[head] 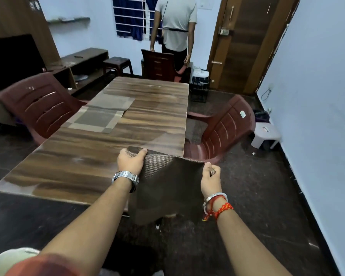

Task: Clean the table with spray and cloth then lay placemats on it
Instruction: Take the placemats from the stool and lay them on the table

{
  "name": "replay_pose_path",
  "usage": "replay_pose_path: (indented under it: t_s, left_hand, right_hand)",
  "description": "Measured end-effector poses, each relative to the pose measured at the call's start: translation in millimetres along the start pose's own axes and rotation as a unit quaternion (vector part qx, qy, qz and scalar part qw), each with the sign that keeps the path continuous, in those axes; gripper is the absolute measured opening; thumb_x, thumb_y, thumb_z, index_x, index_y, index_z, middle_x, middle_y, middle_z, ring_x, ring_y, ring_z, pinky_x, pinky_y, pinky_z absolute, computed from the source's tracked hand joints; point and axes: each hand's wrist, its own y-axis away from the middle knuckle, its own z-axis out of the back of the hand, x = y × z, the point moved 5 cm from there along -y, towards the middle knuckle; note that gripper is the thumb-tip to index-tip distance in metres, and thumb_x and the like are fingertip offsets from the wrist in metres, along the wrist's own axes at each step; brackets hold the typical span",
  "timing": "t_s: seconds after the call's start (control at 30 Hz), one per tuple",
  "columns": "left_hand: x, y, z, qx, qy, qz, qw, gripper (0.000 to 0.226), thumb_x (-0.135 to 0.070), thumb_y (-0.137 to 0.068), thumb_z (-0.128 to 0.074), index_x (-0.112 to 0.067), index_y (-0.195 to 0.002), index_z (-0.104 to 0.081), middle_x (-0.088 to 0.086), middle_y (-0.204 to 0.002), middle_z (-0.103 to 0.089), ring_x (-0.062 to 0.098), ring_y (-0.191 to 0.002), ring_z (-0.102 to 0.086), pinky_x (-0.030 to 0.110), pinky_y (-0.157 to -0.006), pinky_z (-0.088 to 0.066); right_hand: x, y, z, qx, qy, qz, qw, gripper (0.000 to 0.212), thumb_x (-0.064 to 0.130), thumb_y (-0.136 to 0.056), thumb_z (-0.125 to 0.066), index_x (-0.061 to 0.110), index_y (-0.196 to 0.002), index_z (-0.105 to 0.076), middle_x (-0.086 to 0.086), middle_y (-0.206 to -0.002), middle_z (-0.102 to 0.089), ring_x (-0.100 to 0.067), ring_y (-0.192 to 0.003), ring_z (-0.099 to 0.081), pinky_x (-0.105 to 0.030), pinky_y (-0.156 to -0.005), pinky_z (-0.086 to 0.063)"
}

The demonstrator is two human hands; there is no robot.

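Note:
A dark brown woven placemat [167, 186] hangs from both my hands at the near right corner of the wooden table [100, 156]. My left hand [130, 161] grips its top left corner, over the table's edge. My right hand [210, 180] pinches its top right corner, just off the table. The mat droops down below the tabletop. Two more placemats lie on the left side of the table: a checked one [94, 120] near the left chair and a second one [113, 103] behind it, partly overlapped. No spray or cloth is in view.
Maroon plastic chairs stand at the left [38, 104], right [225, 126] and far end [157, 64]. A person [174, 24] stands behind the far chair. A white stool [265, 136] sits by the right wall, a wooden door [243, 42] at the back right.

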Motion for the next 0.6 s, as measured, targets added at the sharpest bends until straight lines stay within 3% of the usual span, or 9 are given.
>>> replay_pose_path:
  t_s: [0.1,0.17,0.2,0.23,0.3,0.33,0.43,0.53,0.6]
  left_hand:
    - [-20.0,-35.1,-30.1,0.039,0.015,-0.023,0.999,0.023,-0.021,-0.075,-0.081,-0.011,-0.081,-0.061,0.003,-0.08,-0.069,0.023,-0.079,-0.068,0.032,-0.077,-0.052]
    - [-32.3,-59.3,-47.5,0.074,0.001,-0.048,0.996,0.025,-0.016,-0.076,-0.081,-0.005,-0.089,-0.062,0.009,-0.088,-0.071,0.027,-0.083,-0.068,0.039,-0.082,-0.055]
    - [-38.1,-71.7,-56.5,0.086,-0.001,-0.058,0.995,0.023,-0.013,-0.077,-0.08,-0.006,-0.09,-0.062,0.01,-0.09,-0.071,0.026,-0.083,-0.068,0.039,-0.083,-0.055]
    - [-42.3,-81.5,-65.0,0.093,-0.004,-0.066,0.993,0.022,-0.012,-0.078,-0.079,-0.008,-0.09,-0.061,0.01,-0.092,-0.071,0.025,-0.084,-0.068,0.037,-0.084,-0.055]
    - [-45.0,-95.7,-77.5,0.092,-0.017,-0.071,0.993,0.021,-0.012,-0.079,-0.078,-0.013,-0.09,-0.06,0.008,-0.093,-0.071,0.024,-0.086,-0.068,0.035,-0.084,-0.054]
    - [-43.1,-102.3,-82.5,0.089,-0.026,-0.067,0.993,0.02,-0.013,-0.079,-0.077,-0.017,-0.088,-0.06,0.007,-0.093,-0.071,0.024,-0.086,-0.068,0.035,-0.084,-0.053]
    - [-41.4,-122.6,-96.8,0.068,-0.043,-0.064,0.995,0.025,-0.014,-0.079,-0.078,-0.023,-0.08,-0.055,0.005,-0.086,-0.07,0.022,-0.08,-0.066,0.033,-0.079,-0.053]
    - [-41.0,-138.5,-108.5,0.015,-0.063,-0.052,0.997,0.034,-0.019,-0.077,-0.08,-0.024,-0.075,-0.046,0.0,-0.073,-0.06,0.014,-0.065,-0.056,0.029,-0.068,-0.048]
    - [-37.3,-147.7,-117.8,-0.036,-0.096,-0.042,0.994,0.036,-0.027,-0.075,-0.081,-0.014,-0.083,-0.049,0.003,-0.073,-0.055,0.02,-0.065,-0.05,0.033,-0.067,-0.044]
  right_hand:
    - [8.7,-54.1,-18.0,0.066,-0.133,-0.124,0.981,0.083,0.077,-0.085,-0.012,0.015,-0.128,-0.046,-0.02,-0.136,-0.046,-0.027,-0.117,-0.051,-0.046,-0.112,-0.032]
    - [3.2,-107.0,-34.1,0.103,-0.161,-0.14,0.972,0.101,0.1,-0.044,-0.008,0.028,-0.098,-0.053,-0.021,-0.13,-0.05,-0.007,-0.096,-0.051,-0.04,-0.106,-0.035]
    - [-7.5,-134.1,-45.2,0.126,-0.166,-0.181,0.961,0.097,0.104,-0.029,-0.016,0.03,-0.081,-0.049,-0.013,-0.109,-0.057,-0.007,-0.082,-0.05,-0.037,-0.095,-0.042]
    - [-15.3,-144.2,-53.2,0.155,-0.192,-0.26,0.933,0.091,0.105,-0.036,-0.026,0.026,-0.073,-0.051,-0.006,-0.094,-0.059,-0.013,-0.08,-0.053,-0.039,-0.089,-0.044]
    - [-13.6,-147.9,-70.5,0.204,-0.233,-0.341,0.888,0.054,0.071,-0.076,-0.05,0.018,-0.072,-0.06,-0.004,-0.087,-0.062,-0.027,-0.086,-0.061,-0.041,-0.09,-0.048]
    - [-6.5,-147.7,-75.1,0.222,-0.247,-0.339,0.88,0.031,0.048,-0.075,-0.059,0.018,-0.069,-0.059,-0.004,-0.081,-0.061,-0.029,-0.08,-0.061,-0.038,-0.083,-0.05]
    - [16.0,-178.9,-83.2,0.233,-0.217,-0.288,0.903,0.007,0.018,-0.056,-0.06,0.014,-0.058,-0.055,-0.004,-0.063,-0.056,-0.029,-0.056,-0.054,-0.032,-0.061,-0.047]
    - [34.9,-226.8,-84.2,0.232,-0.16,-0.213,0.936,0.01,0.016,-0.064,-0.057,0.01,-0.07,-0.063,-0.006,-0.058,-0.063,-0.025,-0.053,-0.061,-0.033,-0.059,-0.051]
    - [53.4,-257.8,-80.7,0.247,-0.055,-0.123,0.96,0.006,0.014,-0.076,-0.059,0.02,-0.078,-0.06,0.007,-0.061,-0.064,-0.004,-0.052,-0.061,-0.025,-0.063,-0.051]
